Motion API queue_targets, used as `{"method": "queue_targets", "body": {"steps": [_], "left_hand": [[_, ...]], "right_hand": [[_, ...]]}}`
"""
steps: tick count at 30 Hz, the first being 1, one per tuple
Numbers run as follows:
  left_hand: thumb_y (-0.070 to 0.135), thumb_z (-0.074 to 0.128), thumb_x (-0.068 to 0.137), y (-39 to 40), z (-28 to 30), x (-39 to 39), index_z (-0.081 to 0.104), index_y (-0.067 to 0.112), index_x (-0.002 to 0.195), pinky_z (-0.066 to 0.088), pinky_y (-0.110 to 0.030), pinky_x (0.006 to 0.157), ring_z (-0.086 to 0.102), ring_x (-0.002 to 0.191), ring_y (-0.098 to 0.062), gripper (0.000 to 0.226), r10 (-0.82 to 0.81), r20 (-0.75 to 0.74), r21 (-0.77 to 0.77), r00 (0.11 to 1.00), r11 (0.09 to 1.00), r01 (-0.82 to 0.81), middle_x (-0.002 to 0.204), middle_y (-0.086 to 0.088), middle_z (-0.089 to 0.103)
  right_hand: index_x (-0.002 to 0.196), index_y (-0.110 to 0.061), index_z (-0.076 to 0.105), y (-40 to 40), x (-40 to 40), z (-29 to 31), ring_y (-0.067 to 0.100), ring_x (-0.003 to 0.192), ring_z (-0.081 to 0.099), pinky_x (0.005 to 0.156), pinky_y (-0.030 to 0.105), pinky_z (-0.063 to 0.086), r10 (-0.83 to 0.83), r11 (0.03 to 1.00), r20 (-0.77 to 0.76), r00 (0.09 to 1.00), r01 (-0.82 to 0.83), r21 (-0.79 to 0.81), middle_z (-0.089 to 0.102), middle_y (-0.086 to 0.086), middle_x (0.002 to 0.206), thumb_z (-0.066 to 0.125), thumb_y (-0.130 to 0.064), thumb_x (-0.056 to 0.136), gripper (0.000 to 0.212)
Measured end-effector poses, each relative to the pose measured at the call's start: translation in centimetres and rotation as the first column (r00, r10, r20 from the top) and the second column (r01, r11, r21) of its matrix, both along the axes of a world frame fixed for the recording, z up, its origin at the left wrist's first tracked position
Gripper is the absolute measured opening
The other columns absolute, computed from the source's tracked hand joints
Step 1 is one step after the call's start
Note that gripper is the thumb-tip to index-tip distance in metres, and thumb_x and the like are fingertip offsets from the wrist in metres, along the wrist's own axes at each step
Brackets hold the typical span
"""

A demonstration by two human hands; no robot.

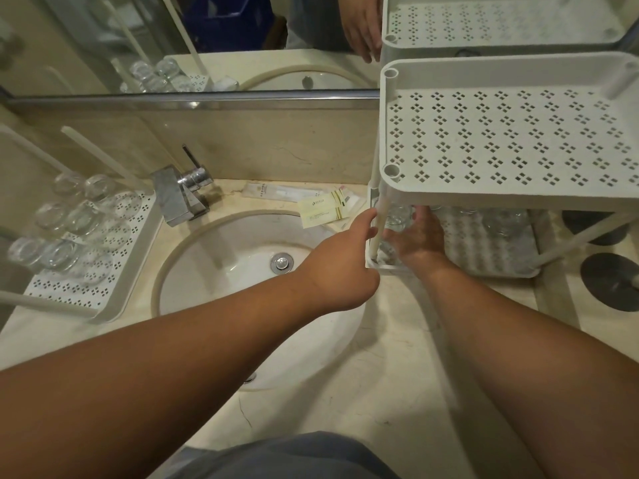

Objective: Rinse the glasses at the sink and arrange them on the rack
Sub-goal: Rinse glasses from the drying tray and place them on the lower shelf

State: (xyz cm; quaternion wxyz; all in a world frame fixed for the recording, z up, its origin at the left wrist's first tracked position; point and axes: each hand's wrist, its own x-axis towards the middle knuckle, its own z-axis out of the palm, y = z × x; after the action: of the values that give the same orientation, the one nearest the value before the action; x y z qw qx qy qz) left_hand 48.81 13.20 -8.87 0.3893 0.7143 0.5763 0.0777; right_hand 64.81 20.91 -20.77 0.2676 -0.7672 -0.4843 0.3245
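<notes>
Glass (397,216) on the rack (484,188) is thin, slick, breakable — to be taken round its wall; right hand (416,236) reaches it, left hand (340,271) alongside, grips cannot be told.

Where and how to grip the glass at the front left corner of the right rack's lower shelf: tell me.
Grip the glass round its side wall, reaching in from the open front of the rack. The upper shelf blocks any approach from above, and the corner post stands at its left. The right hand is already there.
</notes>
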Motion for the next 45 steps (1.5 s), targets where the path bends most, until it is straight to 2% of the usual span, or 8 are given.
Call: {"method": "queue_targets", "body": {"steps": [7, 14, 20, 24, 31, 36, 40, 45], "left_hand": [[0.014, 0.056, 0.082, 0.0, -0.1, -0.1, 0.009, 0.042, 0.152, 0.03, -0.005, 0.065, 0.058, 0.119, -0.016, 0.089, 0.012, 0.009, 0.009, 1.0, 1.0, -0.012, 0.153, 0.01, 0.043], [0.015, 0.056, 0.083, 0.1, -0.4, -0.6, 0.01, 0.039, 0.154, 0.049, -0.022, 0.073, 0.062, 0.101, -0.017, 0.088, 0.007, 0.016, 0.029, 1.0, 1.0, -0.008, 0.146, 0.004, 0.05], [0.024, 0.059, 0.086, -0.4, -0.9, -2.3, 0.01, 0.035, 0.157, 0.041, -0.027, 0.085, 0.058, 0.118, -0.021, 0.086, 0.037, 0.005, 0.037, 0.999, 0.999, -0.037, 0.159, -0.004, 0.032], [0.026, 0.06, 0.085, -1.3, -1.2, -4.3, 0.012, 0.034, 0.157, 0.044, -0.029, 0.085, 0.06, 0.11, -0.022, 0.086, 0.063, 0.007, 0.033, 0.998, 0.997, -0.063, 0.157, -0.006, 0.033], [0.028, 0.06, 0.086, -3.4, -1.3, -10.0, 0.022, 0.032, 0.152, 0.046, -0.031, 0.089, 0.06, 0.102, -0.019, 0.076, 0.11, 0.007, 0.019, 0.994, 0.994, -0.111, 0.147, -0.004, 0.04], [0.028, 0.059, 0.085, -4.3, -1.0, -16.1, 0.026, 0.034, 0.15, 0.038, -0.024, 0.081, 0.058, 0.095, -0.011, 0.073, 0.188, 0.024, 0.036, 0.982, 0.981, -0.189, 0.145, -0.002, 0.04], [0.029, 0.06, 0.086, -4.8, -0.3, -21.2, 0.025, 0.037, 0.151, 0.042, -0.025, 0.08, 0.063, 0.086, -0.013, 0.075, 0.268, 0.037, 0.05, 0.963, 0.962, -0.27, 0.152, 0.001, 0.034], [0.028, 0.063, 0.084, -5.5, 2.4, -27.1, 0.028, 0.039, 0.15, 0.041, -0.027, 0.102, 0.06, 0.117, -0.018, 0.075, 0.306, 0.123, 0.151, 0.944, 0.934, -0.322, 0.154, 0.004, 0.033]], "right_hand": [[0.137, -0.024, 0.046, 0.2, -0.4, 0.4, 0.028, 0.123, 0.053, 0.102, 0.038, 0.046, -0.022, 1.0, -0.054, 0.998, 0.021, -0.022, 0.055, 0.005, 0.133, 0.084, -0.031, 0.073, 0.074], [0.142, -0.032, 0.04, -1.1, 0.0, 1.0, 0.024, 0.126, 0.052, 0.103, 0.042, 0.046, -0.022, 1.0, -0.12, 0.992, 0.02, -0.019, 0.049, 0.002, 0.14, 0.082, -0.036, 0.072, 0.081], [0.145, -0.033, 0.038, -4.9, -0.3, 2.0, 0.022, 0.124, 0.051, 0.099, 0.043, 0.049, -0.103, 0.994, -0.122, 0.987, 0.105, 0.011, 0.043, 0.003, 0.145, 0.077, -0.032, 0.079, 0.076], [0.141, -0.032, 0.043, -8.9, -1.1, 3.1, 0.016, 0.111, 0.054, 0.09, 0.031, 0.048, -0.136, 0.987, -0.134, 0.982, 0.146, 0.069, 0.042, 0.0, 0.142, 0.079, -0.036, 0.078, 0.073], [0.13, -0.042, 0.046, -14.3, -6.0, 5.1, 0.018, 0.093, 0.062, 0.079, 0.046, 0.059, -0.145, 0.985, -0.21, 0.967, 0.162, 0.063, 0.054, 0.002, 0.123, 0.075, -0.036, 0.078, 0.061], [0.128, -0.041, 0.047, -15.8, -12.1, 5.9, -0.007, 0.085, 0.059, 0.069, 0.027, 0.055, -0.026, 0.992, -0.197, 0.98, 0.05, 0.116, 0.046, -0.013, 0.129, 0.073, -0.032, 0.08, 0.055], [0.123, -0.049, 0.043, -15.1, -17.8, 7.3, -0.009, 0.079, 0.061, 0.065, 0.012, 0.043, 0.101, 0.988, -0.215, 0.972, -0.071, 0.14, 0.042, -0.019, 0.129, 0.073, -0.03, 0.081, 0.055], [0.128, -0.047, 0.044, -13.5, -25.0, 9.5, -0.003, 0.072, 0.064, 0.067, 0.016, 0.046, 0.253, 0.96, -0.246, 0.936, -0.212, 0.182, 0.039, -0.021, 0.132, 0.074, -0.031, 0.08, 0.058]]}}
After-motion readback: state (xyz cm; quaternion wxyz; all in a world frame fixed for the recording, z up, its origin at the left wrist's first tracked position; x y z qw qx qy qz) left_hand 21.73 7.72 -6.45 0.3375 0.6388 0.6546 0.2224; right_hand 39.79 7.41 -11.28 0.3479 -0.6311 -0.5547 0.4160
